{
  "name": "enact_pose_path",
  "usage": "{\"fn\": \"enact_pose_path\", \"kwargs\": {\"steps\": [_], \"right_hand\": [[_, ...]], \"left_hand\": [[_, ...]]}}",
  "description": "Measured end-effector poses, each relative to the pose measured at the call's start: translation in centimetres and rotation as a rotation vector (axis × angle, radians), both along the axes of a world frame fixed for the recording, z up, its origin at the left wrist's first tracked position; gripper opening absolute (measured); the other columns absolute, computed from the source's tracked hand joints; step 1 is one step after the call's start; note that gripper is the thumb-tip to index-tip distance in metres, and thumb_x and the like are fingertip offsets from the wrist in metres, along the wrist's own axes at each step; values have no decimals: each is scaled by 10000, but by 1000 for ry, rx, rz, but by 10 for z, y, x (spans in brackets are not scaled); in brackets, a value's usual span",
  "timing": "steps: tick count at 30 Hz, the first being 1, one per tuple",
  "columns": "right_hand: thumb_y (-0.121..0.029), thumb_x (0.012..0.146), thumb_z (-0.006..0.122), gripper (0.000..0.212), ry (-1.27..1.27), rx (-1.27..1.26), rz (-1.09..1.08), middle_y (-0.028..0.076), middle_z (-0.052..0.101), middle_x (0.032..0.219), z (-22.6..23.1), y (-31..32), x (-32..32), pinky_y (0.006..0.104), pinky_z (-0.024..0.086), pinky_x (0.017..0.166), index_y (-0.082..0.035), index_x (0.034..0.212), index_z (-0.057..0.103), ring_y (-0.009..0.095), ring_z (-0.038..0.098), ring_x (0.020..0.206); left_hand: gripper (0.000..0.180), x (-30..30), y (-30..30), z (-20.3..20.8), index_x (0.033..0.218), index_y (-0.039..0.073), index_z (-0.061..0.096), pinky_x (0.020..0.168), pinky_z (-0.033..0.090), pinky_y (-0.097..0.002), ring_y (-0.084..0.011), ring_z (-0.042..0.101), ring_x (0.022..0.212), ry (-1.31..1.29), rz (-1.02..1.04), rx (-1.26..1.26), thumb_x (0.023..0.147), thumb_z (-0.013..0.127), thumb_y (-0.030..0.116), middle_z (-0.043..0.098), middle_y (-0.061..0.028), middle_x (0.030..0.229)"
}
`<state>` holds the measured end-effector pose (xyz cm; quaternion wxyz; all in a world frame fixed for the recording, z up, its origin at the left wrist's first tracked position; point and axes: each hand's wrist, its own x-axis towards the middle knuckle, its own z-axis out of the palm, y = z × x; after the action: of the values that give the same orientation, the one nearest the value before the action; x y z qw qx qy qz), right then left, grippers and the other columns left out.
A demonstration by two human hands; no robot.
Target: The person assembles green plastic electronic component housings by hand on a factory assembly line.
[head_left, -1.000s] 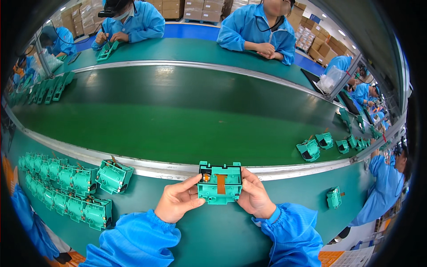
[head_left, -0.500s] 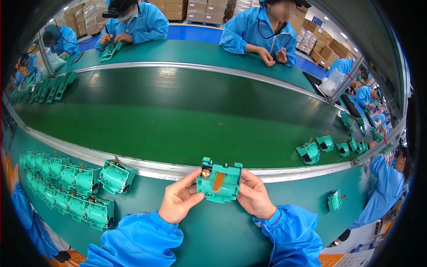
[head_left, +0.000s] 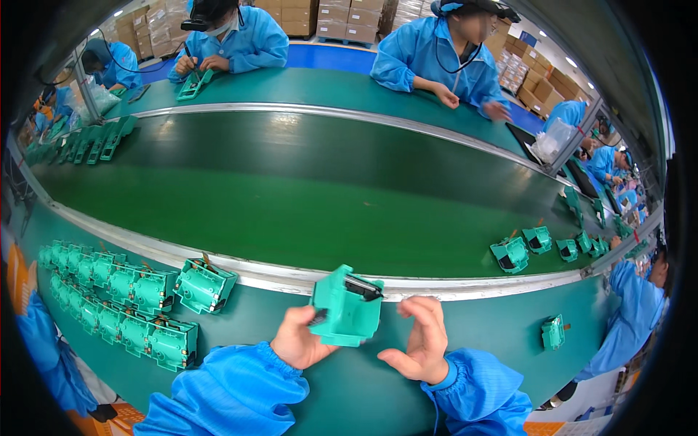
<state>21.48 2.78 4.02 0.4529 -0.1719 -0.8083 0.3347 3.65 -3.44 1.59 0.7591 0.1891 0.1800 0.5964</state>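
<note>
My left hand (head_left: 299, 338) grips a green plastic housing (head_left: 352, 312) by its left side, above the near table. The housing is tilted, with its hollow inner side and a black strip along the upper edge showing. To its right, my right hand (head_left: 420, 340) is apart from it, fingers curved and spread, with nothing in them. Two rows of similar green housings (head_left: 134, 330) stand on the table to the left, and one more housing (head_left: 206, 285) sits at the end of the far row. A single housing (head_left: 552, 332) lies off to the right.
A green conveyor belt (head_left: 291, 196) with a metal rail (head_left: 269, 277) runs beyond the table. Several housings (head_left: 510, 254) lie on the belt's right, and flat green parts (head_left: 109, 139) at its far left. Co-workers in blue (head_left: 443, 62) sit opposite; another person's sleeve (head_left: 625, 312) is at right.
The housing has been turned over, so its orange strip no longer shows and its hollow side does. My right hand has let go of it and moved slightly away.
</note>
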Motion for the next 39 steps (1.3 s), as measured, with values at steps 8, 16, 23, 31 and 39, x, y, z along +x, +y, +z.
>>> {"fn": "enact_pose_path", "kwargs": {"steps": [8, 16, 23, 31, 39], "right_hand": [[-383, 537, 797, 879, -110, 105, -21, 201, 425, 1186, -2, 2, -4, 403, 352, 890, 69, 1188, 415, 329, 430, 1066], [-335, 561, 794, 853, -77, 79, 22, 199, 435, 1155, -4, 3, -4, 396, 374, 863, 74, 1201, 404, 321, 448, 1033], [-265, 610, 770, 799, -67, 104, 47, 198, 427, 1153, -3, 3, -4, 393, 383, 851, 76, 1219, 381, 316, 458, 1016], [-255, 618, 764, 819, -64, 101, 76, 200, 425, 1181, 0, -1, 1, 384, 376, 873, 68, 1246, 348, 312, 455, 1039], [-238, 704, 690, 626, -90, 72, -3, 185, 443, 1149, 11, 16, 11, 375, 363, 890, 4, 1211, 413, 330, 439, 1043]], "left_hand": [[765, 3, -6, -14, 1302, -20, 273, 764, 462, -487, -459, 516, 953, -508, -133, -90, 760, 358, 512, 359, -372, 1197], [629, -3, -6, -17, 1237, 11, 399, 943, 350, -451, -322, 455, 1105, -384, -147, -71, 739, 479, 388, 445, -176, 1232], [641, -2, -7, -20, 1232, 14, 406, 947, 337, -442, -311, 454, 1101, -351, -131, -22, 713, 509, 375, 452, -169, 1229], [635, 1, -11, -14, 1237, 14, 398, 959, 318, -443, -303, 444, 1111, -371, -154, 10, 713, 523, 350, 456, -163, 1225], [635, -18, -67, 59, 1126, -19, 471, 833, 399, -360, -270, 521, 936, 1518, 388, 205, 585, 706, 217, 557, -138, 1010]]}}
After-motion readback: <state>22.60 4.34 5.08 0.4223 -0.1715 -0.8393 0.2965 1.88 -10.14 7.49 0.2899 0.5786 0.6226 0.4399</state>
